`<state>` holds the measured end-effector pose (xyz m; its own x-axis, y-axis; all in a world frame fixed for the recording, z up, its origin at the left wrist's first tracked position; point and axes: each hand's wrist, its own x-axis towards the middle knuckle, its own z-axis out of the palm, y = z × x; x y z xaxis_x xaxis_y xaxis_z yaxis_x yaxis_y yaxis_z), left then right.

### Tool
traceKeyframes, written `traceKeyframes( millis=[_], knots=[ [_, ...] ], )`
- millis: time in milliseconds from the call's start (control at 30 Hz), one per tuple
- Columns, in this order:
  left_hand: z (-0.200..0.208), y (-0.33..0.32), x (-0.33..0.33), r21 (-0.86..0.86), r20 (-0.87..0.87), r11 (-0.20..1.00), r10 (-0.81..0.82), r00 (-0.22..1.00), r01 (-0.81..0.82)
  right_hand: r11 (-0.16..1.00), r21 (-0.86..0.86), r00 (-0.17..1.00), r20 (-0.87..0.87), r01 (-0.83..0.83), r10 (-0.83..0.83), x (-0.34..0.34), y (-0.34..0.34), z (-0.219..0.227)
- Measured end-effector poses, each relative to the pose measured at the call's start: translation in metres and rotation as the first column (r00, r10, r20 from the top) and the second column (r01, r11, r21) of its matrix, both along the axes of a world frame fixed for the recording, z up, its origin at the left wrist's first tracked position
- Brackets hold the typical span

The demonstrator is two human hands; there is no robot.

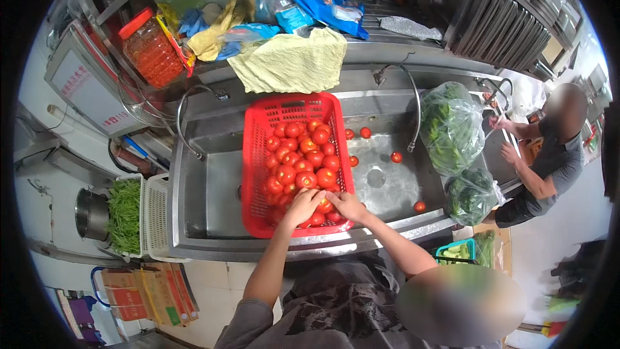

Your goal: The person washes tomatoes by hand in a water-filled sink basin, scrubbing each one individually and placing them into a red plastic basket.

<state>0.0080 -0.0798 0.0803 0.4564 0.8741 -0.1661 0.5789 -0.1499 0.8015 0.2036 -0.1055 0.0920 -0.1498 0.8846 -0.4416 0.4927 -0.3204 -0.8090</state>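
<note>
A red perforated plastic basket, heaped with ripe tomatoes, rests across the divider of a steel sink. At its near end my left hand and my right hand come together around one tomato. Both sets of fingers curl over it from either side, and their tips nearly meet. My palms hide part of the tomatoes below. Several loose tomatoes, one being a tomato, lie in the right basin, outside the basket.
Curved faucets reach over the basins. Bags of green vegetables stand on the right, near a co-worker. A yellow cloth drapes off the back shelf, beside a red-lidded jar. White crates of greens stand left.
</note>
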Motion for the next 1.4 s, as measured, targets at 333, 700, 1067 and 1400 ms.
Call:
traceKeyframes(
  millis=[333,700,1067,1400],
  knots=[
    [-0.005,-0.02,-0.003,0.114,0.01,0.993,-0.027,1.0,0.025,0.99,0.138,0.995,0.084,0.037,-0.049,-0.002,-0.031,-0.003],
    [0.038,-0.021,0.067,0.275,-0.001,0.959,0.069,0.998,-0.066,0.983,0.184,0.98,-0.195,-0.005,0.041,0.052,-0.032,0.002],
    [-0.07,0.004,0.248,-0.482,0.355,0.844,0.433,0.828,-0.235,0.929,-0.008,0.91,-0.199,0.369,-0.363,0.208,-0.012,-0.082],
    [-0.222,0.05,0.314,-0.481,0.056,0.729,0.58,0.812,-0.487,0.888,0.101,0.89,0.041,0.448,-0.453,0.323,0.04,-0.21]
  ],
)
